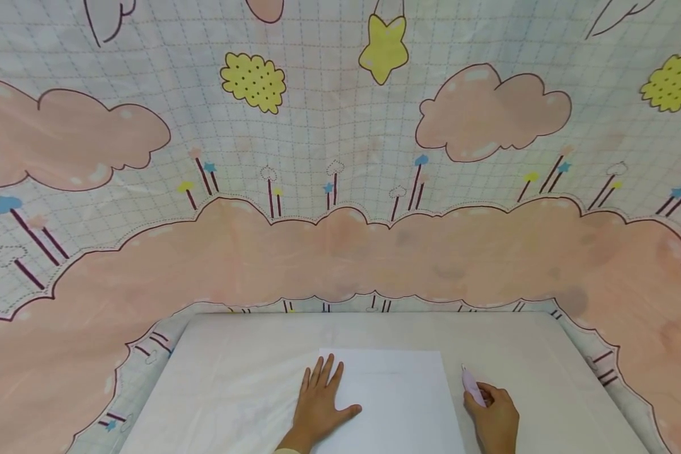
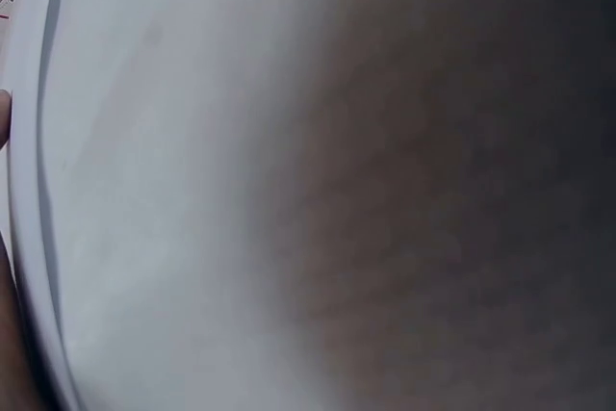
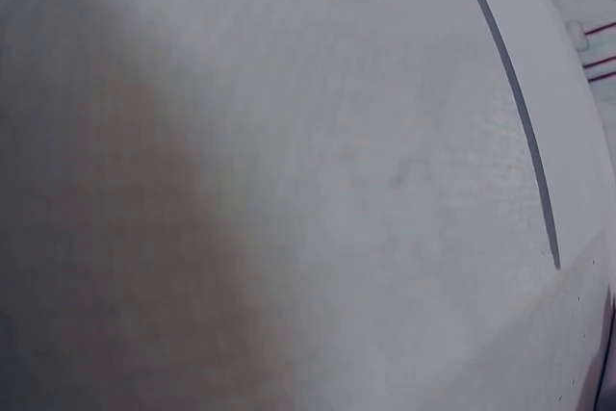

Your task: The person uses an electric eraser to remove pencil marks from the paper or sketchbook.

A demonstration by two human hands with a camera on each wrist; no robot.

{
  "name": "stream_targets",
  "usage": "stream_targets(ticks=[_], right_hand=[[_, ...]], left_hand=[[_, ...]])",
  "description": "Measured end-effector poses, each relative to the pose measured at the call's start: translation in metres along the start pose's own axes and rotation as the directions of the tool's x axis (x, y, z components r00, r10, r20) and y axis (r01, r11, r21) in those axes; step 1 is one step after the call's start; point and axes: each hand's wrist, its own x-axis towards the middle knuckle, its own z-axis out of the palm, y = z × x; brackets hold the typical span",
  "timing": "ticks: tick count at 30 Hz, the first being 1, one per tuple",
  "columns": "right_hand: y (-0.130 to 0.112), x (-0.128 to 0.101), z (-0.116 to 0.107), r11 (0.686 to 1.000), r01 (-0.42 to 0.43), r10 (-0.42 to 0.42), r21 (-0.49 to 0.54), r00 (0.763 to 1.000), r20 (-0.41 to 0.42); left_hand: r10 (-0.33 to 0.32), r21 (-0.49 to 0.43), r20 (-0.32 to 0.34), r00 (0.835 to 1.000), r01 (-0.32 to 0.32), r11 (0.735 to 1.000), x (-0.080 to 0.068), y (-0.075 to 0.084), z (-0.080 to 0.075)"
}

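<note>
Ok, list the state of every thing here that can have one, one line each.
Sheet of paper: lying flat on the white table, unfolded, blank as far as the head view shows.
Left hand: flat, fingers spread, pressing the sheet's left edge.
Right hand: curled round a pink pen, just right of the sheet.
Pink pen: held tilted, tip pointing up and away, off the paper.
White table: covered with a smooth white surface.

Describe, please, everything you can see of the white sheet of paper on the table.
The sheet of paper is plain white, rectangular and looks blank. It lies flat on the white table, near its front middle, and its near edge runs out of the head view. The left hand rests flat on its left edge, fingers spread. The right hand lies just beside its right edge, holding a pale pink pen; whether that hand touches the sheet cannot be told.
</note>
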Motion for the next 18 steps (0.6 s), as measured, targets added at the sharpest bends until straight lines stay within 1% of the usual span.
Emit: stream_targets(ticks=[2, 6, 10, 14, 18], right_hand=[[-0.0006, -0.0011, -0.0012, 1.0, -0.007, 0.007, 0.003, 1.0, 0.011], [0.0, -0.0033, -0.0029, 1.0, -0.015, 0.014, 0.015, 1.0, 0.027], [0.0033, -0.0044, -0.0022, 1.0, -0.01, 0.01, 0.016, 1.0, 0.01], [0.0052, -0.0036, -0.001, 1.0, 0.006, -0.006, 0.008, 1.0, 0.0], [0.0051, -0.0033, -0.0015, 1.0, 0.015, -0.016, 0.009, 1.0, 0.024]], left_hand=[[0.001, -0.005, 0.0, 1.0, -0.001, 1.0, -0.0007, 0.0002, 0.0002], [-0.011, -0.008, 0.024, 1.0, 0.011, 1.0, -0.0014, 0.0013, 0.0005], [-0.017, -0.011, 0.042, 0.999, 0.018, 1.0, -0.0013, 0.0032, -0.0007], [-0.013, -0.025, 0.034, 0.999, 0.013, 1.0, -0.0003, 0.0037, -0.0019], [-0.01, -0.045, 0.019, 1.0, 0.011, 0.999, -0.0005, 0.0032, -0.0008]])
